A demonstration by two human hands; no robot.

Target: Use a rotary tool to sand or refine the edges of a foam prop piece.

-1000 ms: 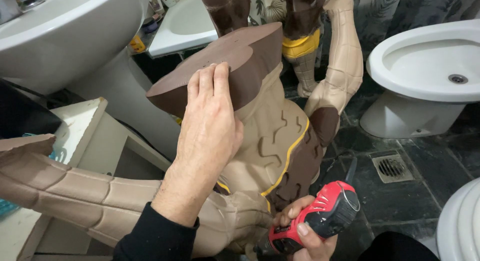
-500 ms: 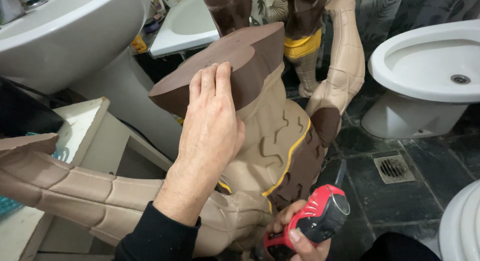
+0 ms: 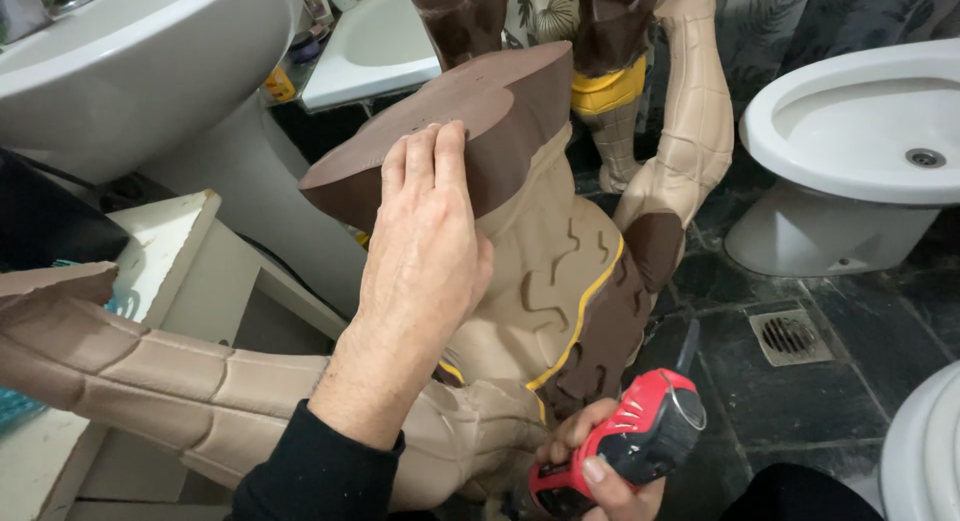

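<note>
Left hand (image 3: 425, 246): lies flat, fingers stretched out, palm down on the figure's upper chest; fingertips rest on the flat brown neck stump at 12 o'clock of the hand; it grasps nothing.
Right hand (image 3: 590, 471): fingers curled tight around the red and black power tool (image 3: 630, 443), at 5 o'clock of the left hand.
Figure (image 3: 550, 281): large tan and brown headless torso with yellow trim, fills the middle of the view; one ribbed arm runs out to 9 o'clock, the other bends up toward 1 o'clock.
Power tool: its tip is hidden against the figure's lower side.
Sink (image 3: 130, 61): white pedestal basin at 10 o'clock, close beside the neck stump.
Bidet (image 3: 860, 141): white, at 2 o'clock, well apart.
Floor drain (image 3: 790, 336): square grate in dark tile at 3 o'clock, near the tool.
</note>
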